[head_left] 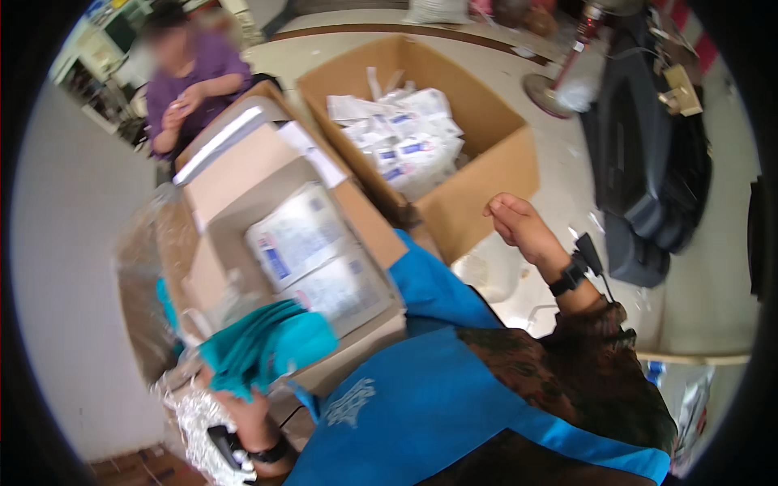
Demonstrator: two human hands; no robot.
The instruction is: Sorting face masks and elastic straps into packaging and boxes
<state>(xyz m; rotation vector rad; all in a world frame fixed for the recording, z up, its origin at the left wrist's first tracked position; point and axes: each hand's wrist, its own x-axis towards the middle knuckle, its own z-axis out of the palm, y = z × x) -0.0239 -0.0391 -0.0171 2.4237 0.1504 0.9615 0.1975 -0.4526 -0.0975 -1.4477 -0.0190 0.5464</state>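
Our left hand (pixel 243 409) grips the teal cloth (pixel 263 348), bunched at the near edge of the small box (pixel 243 186) of white packets (pixel 312 259). Our right hand (pixel 519 227) hovers empty, fingers loosely curled; we should keep the cloth gathered tight.

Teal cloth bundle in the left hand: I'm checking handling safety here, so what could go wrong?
1. The left hand grips the teal cloth bundle loosely at its lower edge; part of it could slip out.
2. The bundle overhangs the white packets in the near cardboard box and may drag them askew.
3. The right hand hangs empty, giving no support.
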